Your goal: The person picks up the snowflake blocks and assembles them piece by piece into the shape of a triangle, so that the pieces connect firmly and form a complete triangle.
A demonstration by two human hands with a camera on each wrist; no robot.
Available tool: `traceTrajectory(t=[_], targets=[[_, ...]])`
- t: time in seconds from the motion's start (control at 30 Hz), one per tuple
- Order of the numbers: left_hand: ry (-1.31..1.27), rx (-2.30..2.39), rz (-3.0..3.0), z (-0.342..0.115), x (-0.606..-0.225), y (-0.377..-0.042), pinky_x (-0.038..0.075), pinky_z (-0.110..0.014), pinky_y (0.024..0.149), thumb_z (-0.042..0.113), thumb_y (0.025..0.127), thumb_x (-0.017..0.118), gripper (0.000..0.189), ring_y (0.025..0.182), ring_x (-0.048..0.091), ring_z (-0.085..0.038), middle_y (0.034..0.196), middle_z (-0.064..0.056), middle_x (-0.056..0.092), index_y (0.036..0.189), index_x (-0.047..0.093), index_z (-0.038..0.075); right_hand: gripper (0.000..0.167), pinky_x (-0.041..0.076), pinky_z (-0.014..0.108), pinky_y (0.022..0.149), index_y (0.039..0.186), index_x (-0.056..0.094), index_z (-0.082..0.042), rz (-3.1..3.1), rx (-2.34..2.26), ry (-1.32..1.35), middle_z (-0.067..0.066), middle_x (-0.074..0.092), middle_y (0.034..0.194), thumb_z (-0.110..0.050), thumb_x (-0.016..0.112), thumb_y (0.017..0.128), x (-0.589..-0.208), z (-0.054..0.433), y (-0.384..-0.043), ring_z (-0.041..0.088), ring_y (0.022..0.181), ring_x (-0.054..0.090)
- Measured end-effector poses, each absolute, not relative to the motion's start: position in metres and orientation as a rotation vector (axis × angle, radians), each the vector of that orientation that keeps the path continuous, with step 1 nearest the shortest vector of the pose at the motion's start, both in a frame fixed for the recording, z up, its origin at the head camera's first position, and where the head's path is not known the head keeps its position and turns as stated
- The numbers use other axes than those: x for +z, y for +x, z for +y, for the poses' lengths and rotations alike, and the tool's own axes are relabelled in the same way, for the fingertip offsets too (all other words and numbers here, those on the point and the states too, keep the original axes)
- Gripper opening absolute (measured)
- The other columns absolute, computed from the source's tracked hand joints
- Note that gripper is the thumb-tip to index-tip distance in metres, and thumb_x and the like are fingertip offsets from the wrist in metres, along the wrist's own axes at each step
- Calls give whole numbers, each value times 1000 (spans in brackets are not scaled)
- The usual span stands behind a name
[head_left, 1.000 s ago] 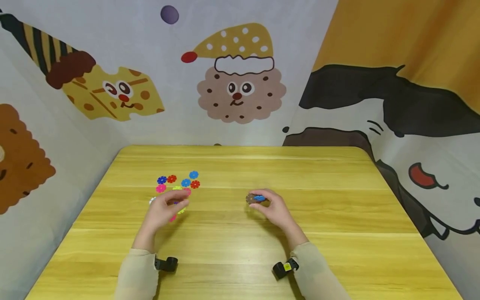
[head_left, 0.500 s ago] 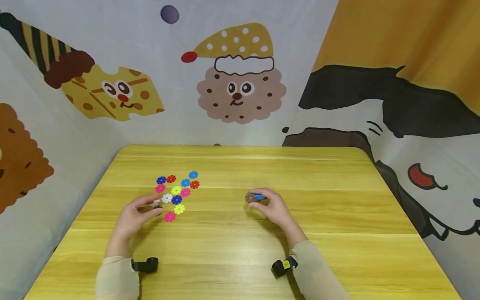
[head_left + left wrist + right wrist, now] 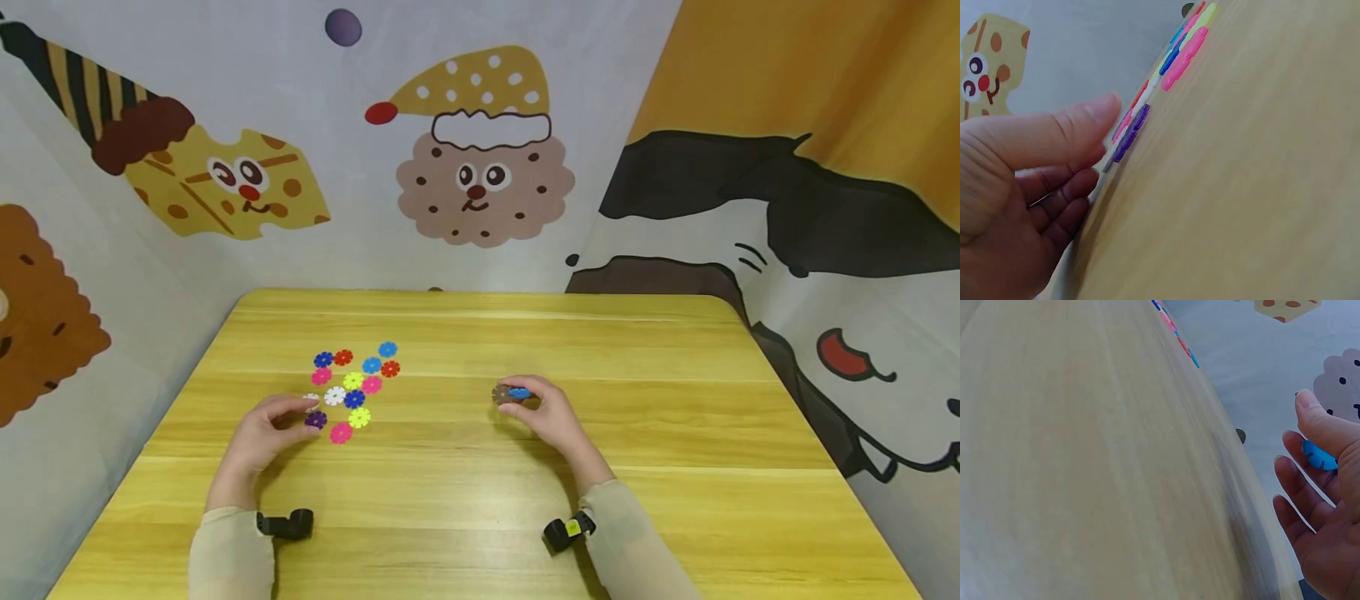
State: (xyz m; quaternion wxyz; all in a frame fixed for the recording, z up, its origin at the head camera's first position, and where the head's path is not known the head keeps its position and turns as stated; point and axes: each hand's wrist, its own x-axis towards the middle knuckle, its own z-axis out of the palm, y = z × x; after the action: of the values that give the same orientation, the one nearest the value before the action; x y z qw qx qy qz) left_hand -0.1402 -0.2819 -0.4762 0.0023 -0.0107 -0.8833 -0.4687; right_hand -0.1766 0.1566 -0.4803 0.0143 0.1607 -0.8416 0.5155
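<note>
Several flower-shaped interlocking discs with notched rims lie flat at the left of the wooden table (image 3: 480, 492). My left hand (image 3: 258, 437) is at their left edge, fingers and thumb parted. Its fingertips reach a whitish disc (image 3: 311, 399), partly covered, and the thumb tip is right by a purple disc (image 3: 317, 419). In the left wrist view, the purple disc (image 3: 1131, 134) lies on the tabletop just beyond the thumb. My right hand (image 3: 551, 417) holds a brown disc (image 3: 500, 394) and a blue disc (image 3: 519, 393) between thumb and fingers, over the table's middle; the right wrist view shows the blue disc (image 3: 1319, 456).
Beside the left hand lie a white disc (image 3: 334, 396), a dark blue disc (image 3: 354, 398), a yellow disc (image 3: 360, 417) and a pink disc (image 3: 341, 432). Farther back are red discs and light blue ones. A cartoon-printed cloth (image 3: 480, 267) hangs behind the table.
My left hand has moved left from over the discs to their left edge. The purple disc, partly hidden at the thumb half a second ago, now shows flat. The right hand stays in place.
</note>
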Motion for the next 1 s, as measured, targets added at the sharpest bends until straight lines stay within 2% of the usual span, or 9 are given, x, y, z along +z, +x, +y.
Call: traceTrajectory(t=[0.2, 0.33, 0.5, 0.7, 0.8, 0.9, 1.0], targets=[[-34, -1382, -2827, -286, -480, -143, 41, -53, 97, 9, 84, 79, 34, 110, 53, -36, 119, -20, 59, 117, 71, 1, 38, 50, 47, 91, 123, 69, -11, -2608, 1628, 501, 8, 66, 118, -16, 79, 86, -478, 155, -177, 27, 105, 61], [-45, -1333, -2856, -286, -481, -145, 39, -59, 98, 8, 85, 79, 31, 111, 52, -39, 119, -21, 59, 115, 72, 1, 39, 49, 51, 90, 123, 69, -9, -2586, 1652, 515, 11, 66, 118, -15, 79, 86, -477, 154, -177, 31, 105, 60], [-89, -1281, -2871, -283, -481, -147, 44, -51, 95, 7, 84, 79, 26, 106, 55, -36, 112, -19, 59, 107, 69, 0, 38, 50, 47, 91, 122, 70, -12, -2616, 1627, 488, 7, 66, 118, -15, 79, 85, -477, 154, -176, 27, 105, 61], [-83, -1339, -2833, -278, -481, -149, 47, -29, 75, 5, 83, 80, 26, 89, 55, -25, 98, -12, 63, 105, 66, 2, 38, 51, 47, 89, 122, 69, -9, -2602, 1638, 505, 10, 66, 118, -14, 79, 86, -472, 152, -171, 29, 104, 61], [-104, -1348, -2792, -273, -480, -149, 47, -26, 70, 3, 83, 79, 24, 84, 55, -21, 93, -10, 65, 104, 67, 3, 38, 51, 46, 90, 122, 69, -11, -2613, 1647, 479, 9, 65, 119, -14, 79, 85, -473, 151, -171, 28, 105, 61], [-113, -1385, -2743, -265, -477, -150, 49, -24, 71, 2, 85, 77, 21, 83, 58, -20, 93, -10, 68, 105, 70, 4, 39, 51, 43, 89, 122, 70, -15, -2622, 1658, 439, 5, 65, 119, -15, 80, 85, -479, 150, -172, 24, 104, 61], [-116, -1469, -2687, -251, -472, -151, 51, -24, 71, 1, 87, 75, 20, 83, 61, -20, 94, -11, 69, 107, 71, 4, 39, 52, 44, 89, 122, 70, -14, -2605, 1677, 439, 6, 66, 119, -15, 80, 84, -480, 148, -170, 25, 103, 61]])
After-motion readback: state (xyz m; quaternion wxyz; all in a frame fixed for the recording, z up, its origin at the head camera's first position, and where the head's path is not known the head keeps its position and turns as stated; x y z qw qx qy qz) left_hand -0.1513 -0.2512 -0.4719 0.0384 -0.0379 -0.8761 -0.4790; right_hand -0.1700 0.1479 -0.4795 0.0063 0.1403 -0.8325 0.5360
